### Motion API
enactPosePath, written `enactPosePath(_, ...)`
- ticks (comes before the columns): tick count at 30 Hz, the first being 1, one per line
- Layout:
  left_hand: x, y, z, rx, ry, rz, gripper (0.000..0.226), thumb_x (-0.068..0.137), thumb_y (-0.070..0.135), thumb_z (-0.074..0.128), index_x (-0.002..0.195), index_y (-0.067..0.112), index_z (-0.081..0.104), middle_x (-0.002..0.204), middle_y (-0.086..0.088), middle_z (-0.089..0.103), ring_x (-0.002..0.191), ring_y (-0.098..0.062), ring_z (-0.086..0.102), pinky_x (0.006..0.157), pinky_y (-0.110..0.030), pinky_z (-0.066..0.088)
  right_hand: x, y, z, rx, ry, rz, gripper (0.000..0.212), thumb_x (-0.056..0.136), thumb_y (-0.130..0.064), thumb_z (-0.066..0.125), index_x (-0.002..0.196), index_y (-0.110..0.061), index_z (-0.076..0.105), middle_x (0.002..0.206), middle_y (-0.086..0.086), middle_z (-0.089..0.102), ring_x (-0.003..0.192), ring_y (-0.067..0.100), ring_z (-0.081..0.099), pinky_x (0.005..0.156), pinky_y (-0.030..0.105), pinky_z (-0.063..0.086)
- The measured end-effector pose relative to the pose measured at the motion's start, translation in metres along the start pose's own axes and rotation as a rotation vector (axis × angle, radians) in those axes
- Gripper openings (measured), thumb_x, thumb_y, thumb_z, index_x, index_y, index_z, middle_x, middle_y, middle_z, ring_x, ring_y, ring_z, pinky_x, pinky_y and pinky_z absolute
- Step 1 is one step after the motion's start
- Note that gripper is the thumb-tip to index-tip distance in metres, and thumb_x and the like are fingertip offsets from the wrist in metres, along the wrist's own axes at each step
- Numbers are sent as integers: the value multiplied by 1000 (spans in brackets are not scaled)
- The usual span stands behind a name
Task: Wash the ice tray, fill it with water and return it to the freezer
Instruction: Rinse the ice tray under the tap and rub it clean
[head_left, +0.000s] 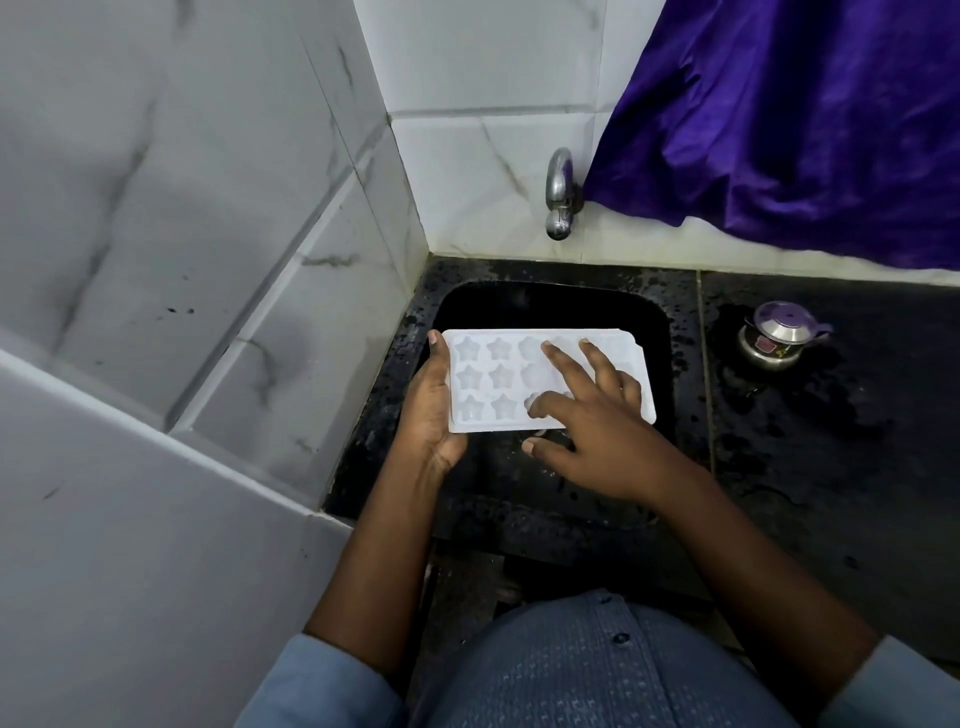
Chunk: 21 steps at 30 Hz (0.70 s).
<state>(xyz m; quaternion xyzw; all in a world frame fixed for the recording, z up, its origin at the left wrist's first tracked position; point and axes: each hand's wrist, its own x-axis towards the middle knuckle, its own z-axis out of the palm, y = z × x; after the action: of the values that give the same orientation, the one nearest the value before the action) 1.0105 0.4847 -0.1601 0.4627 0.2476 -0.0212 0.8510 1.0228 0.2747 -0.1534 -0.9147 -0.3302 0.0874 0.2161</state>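
My left hand (434, 410) is in the middle of the frame and holds the ice tray (545, 382) by its left edge. My thumb lies along the top of that edge and my palm cups it from below. My left arm comes up from the bottom of the frame, bent a little. My right hand (597, 421) lies flat on the right part of the tray with its fingers (563, 366) spread wide, gripping nothing. One finger dips into a hole near the front edge, and my thumb sticks out just past that edge.

The tray is white, with star-shaped holes in three rows. It sits almost flat, over the black sink (550, 306). The silver tap (560, 195) is above it on the white wall. A small shiny pot (776, 343) stands on the wet black counter (831, 441) at the right
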Motion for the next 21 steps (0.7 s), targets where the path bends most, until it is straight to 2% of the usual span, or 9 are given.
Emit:
enactPosePath(2, -2, 0, 2, 6, -11, -1, 79, 106, 71, 35, 144, 9, 64, 137, -21, 72, 119, -38, 74, 88, -51, 65, 0, 1, 0, 3, 17, 7, 35, 94, -60, 59, 123, -41, 57, 175, -8, -4, 157, 21, -23, 122, 53, -1)
enactPosePath(3, -2, 0, 3, 12, -13, -2, 79, 107, 71, 35, 145, 9, 64, 136, -21, 72, 119, -38, 74, 87, -50, 65, 0, 2, 0, -9, 12, 12, 37, 94, -61, 59, 126, -41, 57, 175, -8, -6, 157, 21, -24, 122, 53, -1)
enactPosePath(8, 0, 1, 3, 29, -10, -4, 82, 106, 72, 33, 149, 8, 61, 141, -22, 70, 128, -42, 69, 100, -56, 58, 0, 4, 0, -30, -57, 19, 47, 94, -65, 56, 135, -43, 57, 174, -9, -9, 156, 21, -26, 123, 51, -3)
enactPosePath(11, 1, -1, 2, 20, -13, -2, 82, 106, 72, 34, 149, 8, 61, 141, -22, 69, 129, -43, 67, 104, -58, 56, -1, 2, -4, 27, -2, -2, 33, 95, -61, 60, 122, -40, 60, 175, -9, -1, 158, 19, -22, 123, 51, -1)
enactPosePath(14, 2, -2, 4, 12, -17, -5, 82, 106, 72, 34, 149, 8, 61, 141, -23, 69, 131, -44, 66, 109, -61, 53, -1, -1, -8, 59, 66, -27, 28, 96, -58, 60, 113, -37, 55, 175, -11, 3, 158, 17, -18, 121, 51, 2)
enactPosePath(19, 2, -1, 7, -9, -17, -22, 79, 107, 71, 35, 149, 9, 61, 142, -22, 69, 131, -43, 67, 105, -57, 56, 3, -7, -8, 16, 51, -85, 39, 96, -59, 60, 129, -40, 55, 175, -9, -4, 158, 22, -23, 121, 55, 3)
enactPosePath(21, 2, -2, 8, -38, -40, -40, 81, 106, 71, 37, 151, 8, 60, 144, -23, 67, 134, -44, 63, 114, -62, 49, 4, -10, -5, -22, 39, -99, 46, 96, -62, 58, 136, -39, 55, 175, -6, -8, 157, 24, -26, 122, 56, 2)
